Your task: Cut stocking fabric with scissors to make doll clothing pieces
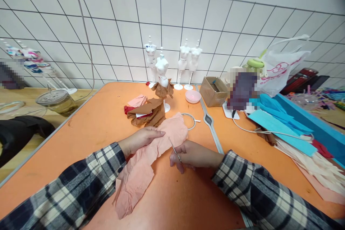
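Observation:
A long crinkled piece of pink paper (136,183), probably crepe paper, slants across the table in front of me. My left hand (141,138) pinches its upper part, thumb on top and the other fingers beneath. In my right hand (192,153) is a small pair of scissors (174,148), fingers in the handles, with the blade tips at the paper just right of my left thumb. Beyond my left hand lies crumpled brown paper (148,111) with red and pink pieces. A thin ring with a tab (194,121) rests past the pink paper's far end.
A small white dress form (161,67) wearing a brown paper skirt stands ahead, with several bare-looking forms (184,55) behind. A pink bowl (193,96), cardboard box (213,91) and phone on a stand (242,90) are right of it. Blue sheets (283,129) and a cable lie farther right.

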Action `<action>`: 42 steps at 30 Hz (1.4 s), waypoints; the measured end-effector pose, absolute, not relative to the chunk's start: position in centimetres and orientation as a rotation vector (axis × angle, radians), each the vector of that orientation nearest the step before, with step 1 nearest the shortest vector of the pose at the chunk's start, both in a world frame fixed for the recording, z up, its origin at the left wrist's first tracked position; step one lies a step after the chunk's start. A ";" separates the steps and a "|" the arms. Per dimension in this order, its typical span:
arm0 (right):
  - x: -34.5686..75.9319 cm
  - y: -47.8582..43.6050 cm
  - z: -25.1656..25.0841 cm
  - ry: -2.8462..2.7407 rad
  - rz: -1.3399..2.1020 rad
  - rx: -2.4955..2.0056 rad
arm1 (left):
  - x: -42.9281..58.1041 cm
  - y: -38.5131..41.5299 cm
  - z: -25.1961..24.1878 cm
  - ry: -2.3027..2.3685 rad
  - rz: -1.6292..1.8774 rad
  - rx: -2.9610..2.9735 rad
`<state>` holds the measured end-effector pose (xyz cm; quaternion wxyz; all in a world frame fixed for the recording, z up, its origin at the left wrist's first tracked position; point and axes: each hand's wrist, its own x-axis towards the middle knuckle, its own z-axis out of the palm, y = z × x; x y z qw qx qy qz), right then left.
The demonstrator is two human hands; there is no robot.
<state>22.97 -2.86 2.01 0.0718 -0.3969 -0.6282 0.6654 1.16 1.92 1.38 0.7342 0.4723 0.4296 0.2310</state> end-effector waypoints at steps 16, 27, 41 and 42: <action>23.1 -2.8 2.0 -1.866 2.036 -1.158 | 0.7 2.2 1.0 0.778 0.314 1.186; 22.9 -2.9 1.5 -1.861 2.021 -1.086 | 1.0 1.7 1.5 0.750 0.329 1.116; 22.6 -3.0 1.6 -1.898 2.001 -1.185 | 1.2 1.5 1.8 0.758 0.324 1.122; 22.5 -3.0 1.6 -1.881 2.006 -1.170 | 1.3 1.5 1.8 0.724 0.320 1.132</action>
